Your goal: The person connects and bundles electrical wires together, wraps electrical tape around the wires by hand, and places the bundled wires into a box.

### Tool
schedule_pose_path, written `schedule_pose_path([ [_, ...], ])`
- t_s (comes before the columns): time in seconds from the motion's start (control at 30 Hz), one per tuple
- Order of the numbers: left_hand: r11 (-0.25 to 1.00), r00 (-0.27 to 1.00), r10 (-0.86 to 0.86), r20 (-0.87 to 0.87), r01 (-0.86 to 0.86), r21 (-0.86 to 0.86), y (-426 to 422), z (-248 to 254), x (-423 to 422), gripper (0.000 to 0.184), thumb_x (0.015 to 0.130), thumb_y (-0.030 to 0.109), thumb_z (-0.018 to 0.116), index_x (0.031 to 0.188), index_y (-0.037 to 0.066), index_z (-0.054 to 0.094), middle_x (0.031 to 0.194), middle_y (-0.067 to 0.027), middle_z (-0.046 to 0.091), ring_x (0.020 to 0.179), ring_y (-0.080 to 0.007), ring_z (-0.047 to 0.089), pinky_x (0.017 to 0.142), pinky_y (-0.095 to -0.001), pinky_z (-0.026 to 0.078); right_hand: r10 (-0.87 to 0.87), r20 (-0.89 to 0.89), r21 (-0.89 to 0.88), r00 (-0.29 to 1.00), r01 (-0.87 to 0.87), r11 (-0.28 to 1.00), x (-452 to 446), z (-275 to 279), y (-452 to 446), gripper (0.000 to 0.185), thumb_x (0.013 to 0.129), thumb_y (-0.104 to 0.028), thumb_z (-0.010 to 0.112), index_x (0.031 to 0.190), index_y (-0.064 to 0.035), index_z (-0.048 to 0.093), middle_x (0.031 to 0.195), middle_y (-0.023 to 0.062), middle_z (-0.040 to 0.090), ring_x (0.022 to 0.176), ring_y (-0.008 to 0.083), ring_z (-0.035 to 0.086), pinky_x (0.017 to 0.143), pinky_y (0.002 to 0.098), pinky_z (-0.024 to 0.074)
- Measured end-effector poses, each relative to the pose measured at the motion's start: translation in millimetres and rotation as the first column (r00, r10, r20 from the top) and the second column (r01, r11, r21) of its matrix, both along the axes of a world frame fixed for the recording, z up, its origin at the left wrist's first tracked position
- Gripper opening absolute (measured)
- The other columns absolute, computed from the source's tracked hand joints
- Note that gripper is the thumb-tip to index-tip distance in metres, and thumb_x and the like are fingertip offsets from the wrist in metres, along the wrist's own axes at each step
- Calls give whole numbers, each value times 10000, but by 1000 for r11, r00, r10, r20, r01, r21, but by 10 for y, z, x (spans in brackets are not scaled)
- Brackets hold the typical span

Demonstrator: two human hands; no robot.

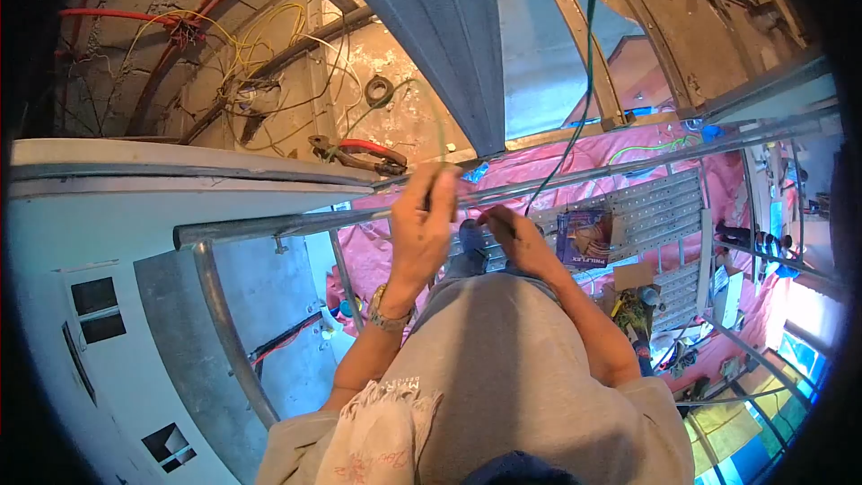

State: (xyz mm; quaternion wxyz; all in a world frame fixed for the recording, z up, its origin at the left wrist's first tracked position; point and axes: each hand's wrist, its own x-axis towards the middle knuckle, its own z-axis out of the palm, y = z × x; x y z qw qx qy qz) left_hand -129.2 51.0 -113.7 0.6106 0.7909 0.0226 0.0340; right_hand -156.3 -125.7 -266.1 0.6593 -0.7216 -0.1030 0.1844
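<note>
My left hand (420,229), with a watch (392,310) on its wrist, is raised with the fingers pinched. A thin, blurred green wire runs up from its fingertips toward the ceiling ledge. Lower and to the right, my right hand (521,241) is closed, thumb and fingers together. A dark green wire (588,81) hangs from above and reaches the fingers of this hand. Just beyond my left hand, pliers with red handles (364,153) lie on the ledge (395,54). A roll of dark tape (379,91) sits behind them.
A metal pipe rail (575,181) crosses in front of me, below a grey steel beam (440,27). Yellow wires (260,45) and red conduit (117,12) fill the upper left. Below are perforated metal planks (660,216), a printed box (585,238) and pink sheeting (628,148).
</note>
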Motion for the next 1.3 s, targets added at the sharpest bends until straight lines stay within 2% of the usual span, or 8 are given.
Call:
schedule_pose_path([
  [0.2, 522, 987, 144, -68, -134, -842, 118, -231, -121, 226, 1138, 274, 473, 1118, 76, 580, 786, -15, 486, 692, -128, 453, 702, -313, 419, -19, -247, 204, 969, 72, 976, -172, -130, -244, 271, 1070, -261, 552, 1067, -23, 682, 712, -20, 526, 627, 86, 506, 580, 267, 399],
  [0.63, 3, 991, 104, -89, -89, -996, 64, -348, 27, 290, 1130, 288, 486, 993, 53, 585, 720, -24, 432, 655, -162, 417, 761, -349, 445, 328, -192, 242, 925, -280, 929, -17, 296, -177, 277, 1009, -266, 638, 989, -8, 737, 754, 39, 624, 709, 148, 576, 654, 354, 450],
  [0.77, 531, 967, 224, -118, -223, -817, 184, -516, -80, 253, 1123, 269, 518, 1129, 18, 545, 844, -65, 583, 792, -202, 580, 904, -417, 517, 308, -99, -49, 946, -314, 948, -29, 658, -297, 229, 971, -208, 653, 965, 17, 699, 780, 172, 655, 750, 245, 623, 716, 414, 493],
  [0.83, 912, 930, 356, -96, -368, -182, 234, -526, -138, 276, 1090, 219, 589, 1239, 11, 486, 939, -105, 614, 844, -227, 620, 939, -434, 515, 293, -3, -12, 956, -293, 956, -93, 610, -410, 198, 959, -176, 642, 957, 21, 664, 800, 233, 648, 745, 314, 642, 709, 427, 492],
  [1.03, 509, 825, 109, 554, -525, 682, 204, -518, -157, 642, 889, 89, 758, 1443, -36, 460, 1036, -147, 616, 1074, -360, 579, 1019, -506, 429, 306, 186, -128, 934, -286, 950, -126, 701, -653, 127, 930, -135, 631, 925, -8, 632, 788, 233, 646, 758, 406, 667, 679, 452, 493],
  [1.1, 536, 834, -475, 281, 21, 844, 273, -422, -83, 556, 791, 123, 811, 1311, 34, 634, 1095, -162, 630, 1105, -377, 573, 996, -486, 452, 288, 191, -88, 938, -276, 957, -106, 802, -689, 122, 933, -140, 631, 936, -18, 638, 779, 211, 646, 744, 386, 672, 674, 446, 496],
  [1.23, 529, 739, -669, 75, 404, 746, -129, -273, -263, 354, 771, 156, 781, 1109, 67, 721, 1032, -123, 648, 1056, -328, 612, 939, -458, 471, 267, 88, -68, 960, -262, 963, -25, 891, -876, 139, 953, -158, 626, 973, -21, 645, 794, 194, 656, 740, 359, 674, 678, 431, 500],
  [1.3, 187, 658, -710, -251, 520, 833, -227, -255, -262, 227, 832, 177, 730, 1034, 79, 704, 969, -88, 651, 947, -268, 634, 833, -432, 483, 255, 32, -79, 966, -252, 965, -28, 895, -938, 171, 976, -183, 620, 1003, -20, 663, 841, 190, 679, 750, 343, 673, 691, 413, 504],
])
